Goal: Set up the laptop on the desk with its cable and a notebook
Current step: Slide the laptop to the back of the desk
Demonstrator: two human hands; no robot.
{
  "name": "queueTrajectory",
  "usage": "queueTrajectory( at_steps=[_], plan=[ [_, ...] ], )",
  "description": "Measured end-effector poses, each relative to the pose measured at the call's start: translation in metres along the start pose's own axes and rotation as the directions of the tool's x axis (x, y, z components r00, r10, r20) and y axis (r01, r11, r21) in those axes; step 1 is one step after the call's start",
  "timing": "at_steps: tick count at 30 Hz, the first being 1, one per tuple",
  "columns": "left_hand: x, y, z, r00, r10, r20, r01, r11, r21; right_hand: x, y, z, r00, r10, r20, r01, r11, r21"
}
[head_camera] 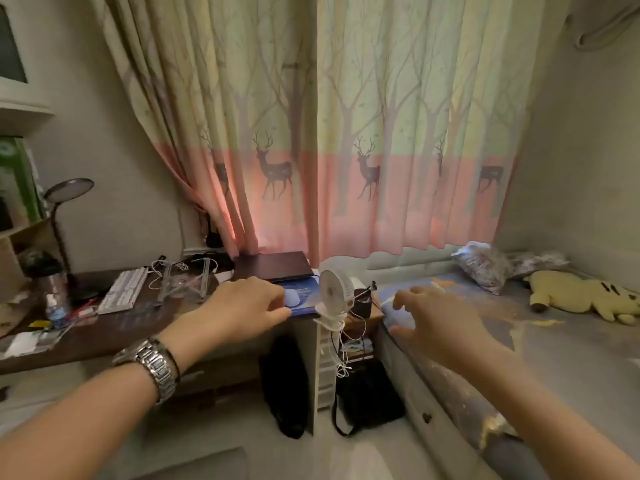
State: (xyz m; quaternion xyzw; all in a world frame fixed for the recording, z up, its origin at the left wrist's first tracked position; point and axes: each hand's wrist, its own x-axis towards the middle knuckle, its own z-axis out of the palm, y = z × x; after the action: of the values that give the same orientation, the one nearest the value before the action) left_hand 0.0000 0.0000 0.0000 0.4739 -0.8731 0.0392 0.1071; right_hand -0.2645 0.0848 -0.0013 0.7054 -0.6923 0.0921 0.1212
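A closed dark laptop [273, 265] lies flat at the far right end of the dark wooden desk [114, 336], under the curtain. My left hand [244, 304], with a metal watch on its wrist, reaches out just in front of the laptop, fingers loosely curled and holding nothing, over a blue mouse pad [304, 296] with a pale mouse [292, 296]. My right hand [427, 317] is spread open in the air above the bed's edge, to the right of the desk. White cables [162, 268] lie tangled by a clear laptop stand [187, 282]. I see no notebook.
A white keyboard [123, 289], a desk lamp [67, 202], a bottle [55, 299] and small clutter fill the desk's left half. A white clip fan [334, 294] is clamped at the desk's right end. Dark bags [367, 393] stand below. The bed [554, 344] carries a yellow plush toy [581, 296].
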Motion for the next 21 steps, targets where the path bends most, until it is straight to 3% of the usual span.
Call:
queueTrajectory(
  at_steps=[3,11,17,21],
  plan=[
    [0.039,0.018,0.02,0.999,-0.004,-0.041,0.004,1.0,0.008,0.029,0.041,0.014,0.999,-0.016,-0.035,0.016,1.0,-0.003],
    [0.103,0.022,0.061,0.997,-0.059,0.053,0.058,0.998,0.025,0.095,0.08,0.078,0.996,-0.085,-0.012,0.086,0.995,0.057],
    [0.145,-0.027,0.094,0.987,-0.132,0.093,0.129,0.991,0.038,0.16,0.072,0.125,0.983,-0.179,-0.047,0.183,0.977,0.105],
    [0.183,-0.074,0.12,0.973,-0.183,0.143,0.18,0.983,0.035,0.223,0.055,0.16,0.967,-0.253,0.027,0.249,0.962,0.114]
  ],
)
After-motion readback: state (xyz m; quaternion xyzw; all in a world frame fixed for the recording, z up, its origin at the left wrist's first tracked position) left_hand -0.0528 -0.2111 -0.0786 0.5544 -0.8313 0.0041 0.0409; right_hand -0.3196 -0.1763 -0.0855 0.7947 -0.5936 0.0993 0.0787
